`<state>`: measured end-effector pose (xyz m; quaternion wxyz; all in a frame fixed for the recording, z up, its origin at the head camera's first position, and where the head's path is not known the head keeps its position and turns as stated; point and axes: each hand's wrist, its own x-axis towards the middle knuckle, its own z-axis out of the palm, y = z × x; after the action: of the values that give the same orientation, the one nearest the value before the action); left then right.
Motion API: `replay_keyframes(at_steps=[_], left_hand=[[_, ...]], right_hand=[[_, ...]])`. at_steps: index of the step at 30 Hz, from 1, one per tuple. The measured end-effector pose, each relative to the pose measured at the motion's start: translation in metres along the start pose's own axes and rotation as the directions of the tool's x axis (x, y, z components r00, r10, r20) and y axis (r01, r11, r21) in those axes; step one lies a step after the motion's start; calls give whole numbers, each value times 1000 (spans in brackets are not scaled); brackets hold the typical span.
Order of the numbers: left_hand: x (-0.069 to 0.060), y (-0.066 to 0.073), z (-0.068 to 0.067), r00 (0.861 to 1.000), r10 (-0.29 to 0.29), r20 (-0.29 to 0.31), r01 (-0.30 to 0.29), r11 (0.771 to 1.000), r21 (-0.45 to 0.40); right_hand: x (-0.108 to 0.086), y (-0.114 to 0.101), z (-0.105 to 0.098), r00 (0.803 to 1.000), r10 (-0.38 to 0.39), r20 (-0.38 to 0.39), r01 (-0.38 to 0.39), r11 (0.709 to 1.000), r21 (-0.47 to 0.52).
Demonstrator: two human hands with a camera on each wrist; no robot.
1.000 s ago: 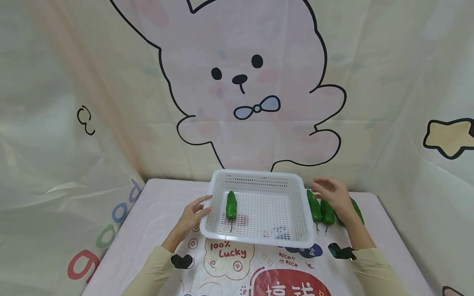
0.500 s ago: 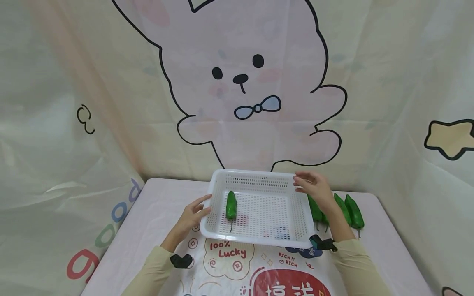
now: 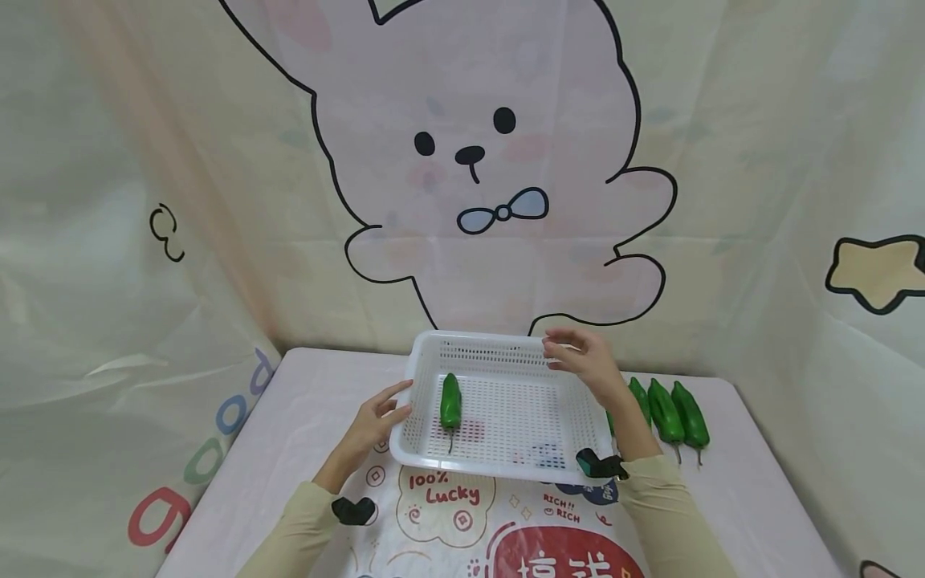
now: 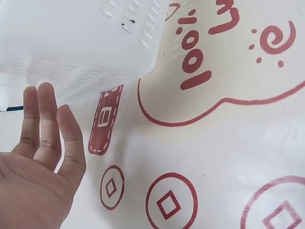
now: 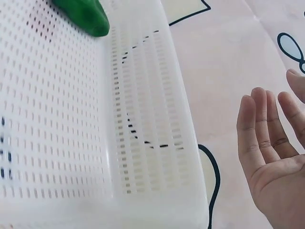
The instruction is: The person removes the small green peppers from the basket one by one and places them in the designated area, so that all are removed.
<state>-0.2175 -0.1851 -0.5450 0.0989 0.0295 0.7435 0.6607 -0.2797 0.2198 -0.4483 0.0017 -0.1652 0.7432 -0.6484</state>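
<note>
A white perforated plastic basket point(image 3: 499, 470) sits on the table with one green pepper point(image 3: 450, 401) lying in its left part. At its left side is my left hand point(image 3: 372, 421), fingers nearly straight and fingertips against the wall; the left wrist view shows three of these fingers point(image 4: 47, 119). Over the basket's back right corner, my right hand point(image 3: 588, 365) hovers with nothing in it. In the right wrist view, that hand's fingers point(image 5: 261, 121) are loosely extended, apart from the rim. More green peppers point(image 3: 665, 413) lie right of the basket, some partly hidden by my right forearm.
The table point(image 3: 325, 377) has a pale cover with red printed drawings and lettering. Right behind it hangs a cloth backdrop point(image 3: 491, 273) with a cartoon animal. Pale sheets point(image 3: 802, 361) close off both sides.
My right hand has moved left, from above the peppers beside the basket to over its back right corner. Peppers at the far right have come into view. My left hand stays at the basket.
</note>
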Motion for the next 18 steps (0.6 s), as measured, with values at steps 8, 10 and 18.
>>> replay_keyframes(at_steps=[8, 10, 18], left_hand=[[0, 1, 0, 1000, 8, 6, -8, 1000, -21], [0, 1, 0, 1000, 7, 4, -7, 1000, -16], [0, 1, 1, 1000, -8, -3, 8, 1000, -11]], right_hand=[[10, 5, 22, 999, 10, 54, -13, 999, 42], [13, 7, 28, 998, 15, 68, -17, 999, 30], [21, 17, 50, 995, 31, 97, -33, 999, 25]])
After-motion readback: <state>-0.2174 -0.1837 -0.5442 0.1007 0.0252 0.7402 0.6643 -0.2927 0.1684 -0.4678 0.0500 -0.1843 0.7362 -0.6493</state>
